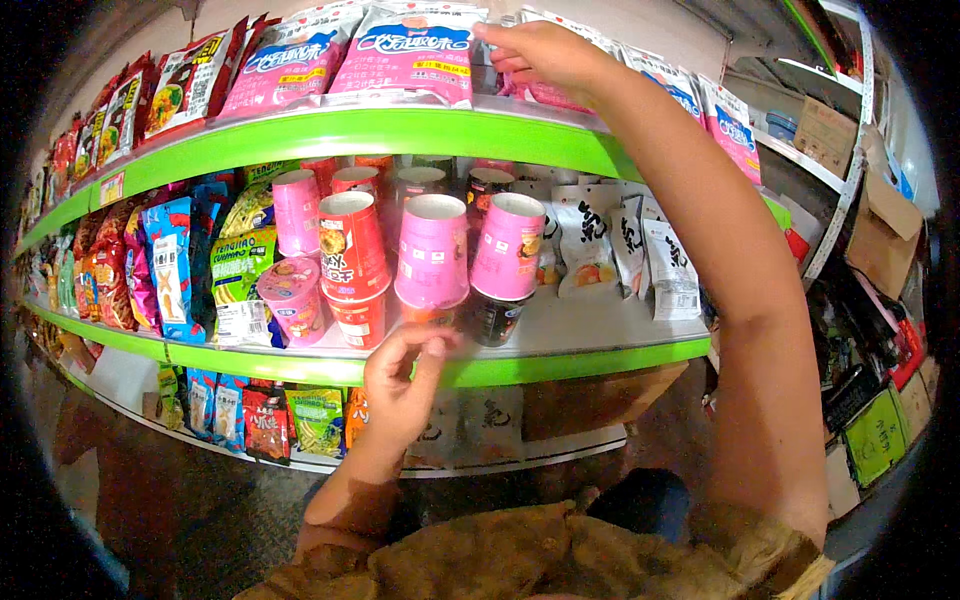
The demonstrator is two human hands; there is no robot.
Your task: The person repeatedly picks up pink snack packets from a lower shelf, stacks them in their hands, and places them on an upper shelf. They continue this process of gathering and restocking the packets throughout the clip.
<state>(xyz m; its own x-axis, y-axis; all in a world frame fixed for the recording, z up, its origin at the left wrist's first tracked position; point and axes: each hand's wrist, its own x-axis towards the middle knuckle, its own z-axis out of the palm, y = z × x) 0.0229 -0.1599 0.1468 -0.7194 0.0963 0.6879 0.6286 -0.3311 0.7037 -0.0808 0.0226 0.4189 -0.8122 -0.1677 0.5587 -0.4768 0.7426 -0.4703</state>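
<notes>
My right hand [536, 56] reaches over the upper shelf, its fingertips at the top right edge of a pink-and-white snack bag [412, 60]; more such bags stand behind it. Whether the fingers grip the bag is not plain. Low in front of the middle shelf is my left hand [409, 367], fingers curled, thumb raised, holding nothing visible. Just above it stand stacked paper cups: a pink one [433, 251] above an orange one, another pink one [508, 244] on a black cup [495, 319], and a red one [354, 247] on a red cup.
Green shelf edging [360, 139] curves above the cups. Green snack bags [244, 277] and a blue bag [172, 270] stand left; white pouches [589, 240] stand right. Hanging lower are small snack packs [266, 424]. A metal rack with cardboard boxes [885, 232] is at far right.
</notes>
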